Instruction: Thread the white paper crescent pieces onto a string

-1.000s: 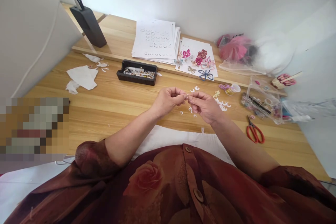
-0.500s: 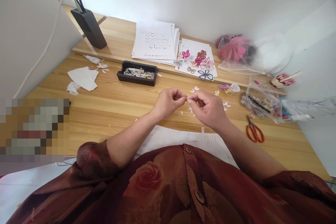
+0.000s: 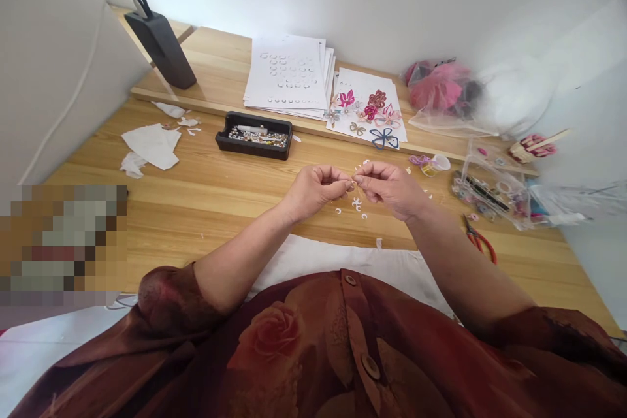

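Wooden desk (image 3: pixel 210 215), contents listed left to right, with places given from the black tray (image 3: pixel 253 153).

- White cable (image 3: pixel 73 98): far left of the tray, running along the wall.
- Black oblong device (image 3: pixel 161 52): back left of the tray, on a raised wooden shelf (image 3: pixel 215 59).
- Torn white paper scraps (image 3: pixel 151 145): left of the tray.
- Tray: holds silvery beads (image 3: pixel 257 138) and a slim white tube.
- Stack of printed sheets (image 3: pixel 287 72): directly behind the tray, showing rows of small curved outlines.
- Left hand (image 3: pixel 312 192): front right of the tray, fingertips pinched together.
- Tiny pale piece (image 3: pixel 353 184): right of the tray, held between both hands' fingertips; too small to identify.
- White paper curls (image 3: pixel 357 204): scattered on the desk just below the hands.
- Sheet of pink and blue paper flowers (image 3: pixel 367 111): back right of the tray.
- Right hand (image 3: pixel 389 184): right of the tray, fingertips pinched on the pale piece.
- Clear cup (image 3: pixel 440 163): well right of the tray.
- Pink bundle in clear wrap (image 3: pixel 438 88): back right, beyond the cup.
- Red-handled scissors (image 3: pixel 482 241): far right of the tray, partly behind the right forearm.
- Clear plastic bag of craft supplies (image 3: pixel 490 192): far right of the tray.
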`<state>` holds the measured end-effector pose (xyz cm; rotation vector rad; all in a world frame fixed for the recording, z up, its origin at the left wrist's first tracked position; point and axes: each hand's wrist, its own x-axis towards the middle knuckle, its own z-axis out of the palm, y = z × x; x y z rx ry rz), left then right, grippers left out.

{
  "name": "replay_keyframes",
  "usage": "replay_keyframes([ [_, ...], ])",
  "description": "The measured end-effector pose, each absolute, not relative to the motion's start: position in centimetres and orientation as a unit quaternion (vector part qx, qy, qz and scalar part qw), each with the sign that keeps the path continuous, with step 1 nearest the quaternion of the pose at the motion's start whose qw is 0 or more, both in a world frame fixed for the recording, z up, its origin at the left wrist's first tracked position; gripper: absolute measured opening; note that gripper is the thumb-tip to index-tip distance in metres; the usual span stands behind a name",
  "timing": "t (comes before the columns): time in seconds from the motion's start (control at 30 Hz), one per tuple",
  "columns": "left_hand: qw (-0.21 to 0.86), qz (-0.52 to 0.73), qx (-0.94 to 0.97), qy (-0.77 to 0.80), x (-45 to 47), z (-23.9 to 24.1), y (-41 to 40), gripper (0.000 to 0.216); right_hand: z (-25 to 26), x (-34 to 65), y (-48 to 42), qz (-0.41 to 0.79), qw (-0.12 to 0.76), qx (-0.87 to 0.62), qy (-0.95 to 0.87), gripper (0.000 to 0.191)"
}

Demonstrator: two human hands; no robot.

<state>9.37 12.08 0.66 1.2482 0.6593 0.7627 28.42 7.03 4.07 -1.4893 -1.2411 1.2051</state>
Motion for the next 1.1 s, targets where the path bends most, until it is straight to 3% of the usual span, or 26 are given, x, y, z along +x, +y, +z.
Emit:
replay_keyframes([
  [0.13,0.7,0.37,0.525,0.312,9.5,0.4,12.2,0.026,3.0,27.6,6.2,0.52,0.464,-0.582,-0.419,0.038],
  [0.33,0.69,0.395,0.506,0.334,9.7,0.1,12.2,0.026,2.4,26.4,5.3,0.515,0.493,-0.579,-0.395,0.033],
  [0.43,0.687,0.397,0.508,0.336,9.8,0.1,12.2,0.025,2.3,26.0,5.0,0.451,0.489,-0.594,-0.452,0.026],
  [0.6,0.666,0.4,0.529,0.342,9.9,0.2,12.2,0.02,2.8,25.3,4.0,0.242,0.438,-0.631,-0.593,0.009],
  [0.73,0.64,0.388,0.567,0.345,9.9,0.2,12.1,0.016,3.8,25.3,3.5,0.145,0.394,-0.617,-0.666,0.007],
  [0.93,0.642,0.346,0.603,0.323,9.8,0.2,12.0,0.016,5.4,26.5,4.8,0.16,0.391,-0.614,-0.667,0.007],
  [1.1,0.676,0.328,0.588,0.298,9.6,0.5,12.1,0.021,4.7,27.8,6.4,0.307,0.42,-0.616,-0.591,0.015],
])
